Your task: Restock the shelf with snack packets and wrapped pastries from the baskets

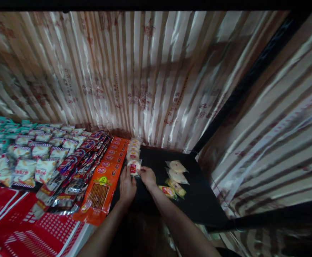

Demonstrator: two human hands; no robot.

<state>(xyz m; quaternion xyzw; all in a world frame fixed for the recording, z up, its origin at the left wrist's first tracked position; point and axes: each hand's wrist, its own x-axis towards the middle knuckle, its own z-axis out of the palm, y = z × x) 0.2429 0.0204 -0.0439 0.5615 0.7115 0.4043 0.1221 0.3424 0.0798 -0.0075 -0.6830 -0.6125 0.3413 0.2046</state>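
Both my hands are on a round, pale snack in a clear wrapper with a red label (133, 168), at the front of a short row of similar wrapped snacks (133, 149) on the black shelf. My left hand (127, 186) has its fingers along the packet's left edge. On the other side my right hand (147, 176) pinches the lower right edge. Just left of the row lies a long orange strip of snack packs (108, 162). Farther right on the shelf are two pale round packets (177, 171) and a couple of yellow-green packets (175, 188).
Dark foil snack packs (78, 164), white bags (40, 150) and green bags (0, 130) fill the shelf's left. Red plastic baskets (46, 228) stand below in front. A black shelf post (233, 96) rises at the right, before corrugated printed sheeting (156, 71).
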